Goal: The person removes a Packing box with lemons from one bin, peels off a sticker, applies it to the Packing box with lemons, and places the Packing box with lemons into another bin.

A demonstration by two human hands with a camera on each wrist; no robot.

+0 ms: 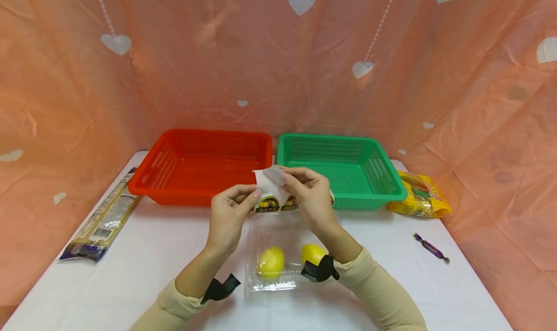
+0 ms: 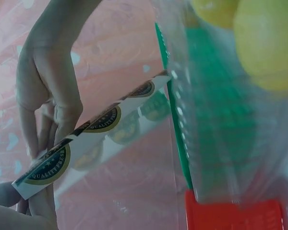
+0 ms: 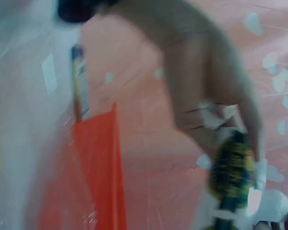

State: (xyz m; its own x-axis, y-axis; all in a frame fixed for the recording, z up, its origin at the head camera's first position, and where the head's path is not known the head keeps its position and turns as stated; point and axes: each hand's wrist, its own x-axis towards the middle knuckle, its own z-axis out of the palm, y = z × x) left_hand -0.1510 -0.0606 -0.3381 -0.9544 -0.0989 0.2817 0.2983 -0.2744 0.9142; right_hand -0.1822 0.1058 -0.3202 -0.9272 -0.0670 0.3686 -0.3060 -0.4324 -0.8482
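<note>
My left hand pinches the left end of a white strip of round stickers between thumb and fingers. In the left wrist view, the sticker strip shows several dark labels reading "QUALITY FRESH". At the strip's upper edge, my right hand pinches a greyish folded piece; whether it is a label or backing I cannot tell. Below both hands sits a clear plastic clamshell box. Inside it lie yellow lemons, one at the left and another lemon partly behind the right wrist strap.
Behind the hands, a red basket stands left of a green basket. A long flat packet lies along the left edge. On the right are a yellow bag and a purple wrapped candy.
</note>
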